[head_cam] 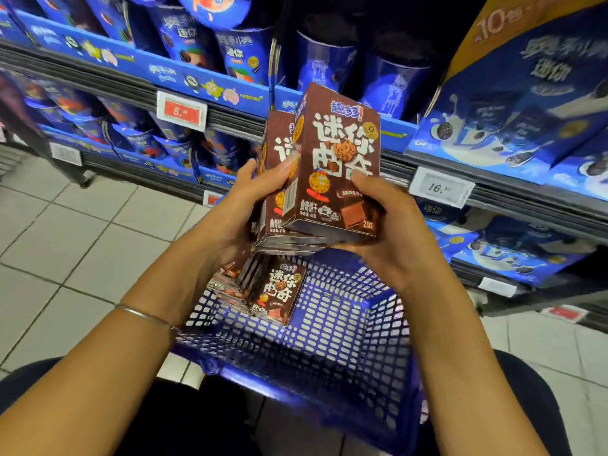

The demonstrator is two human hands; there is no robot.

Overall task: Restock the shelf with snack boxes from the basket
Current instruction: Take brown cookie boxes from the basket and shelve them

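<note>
Snack boxes [339, 166] — perhaps three — just above the basket's [345, 324] far rim

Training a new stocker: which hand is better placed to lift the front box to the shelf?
Probably the right hand: it grips the front box from below, while the left hand holds the boxes behind it.

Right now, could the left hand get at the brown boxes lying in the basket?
Probably not at once: left hand and right hand both grip the held boxes. The basket boxes lie uncovered just below, so a freed hand likely could.
</note>
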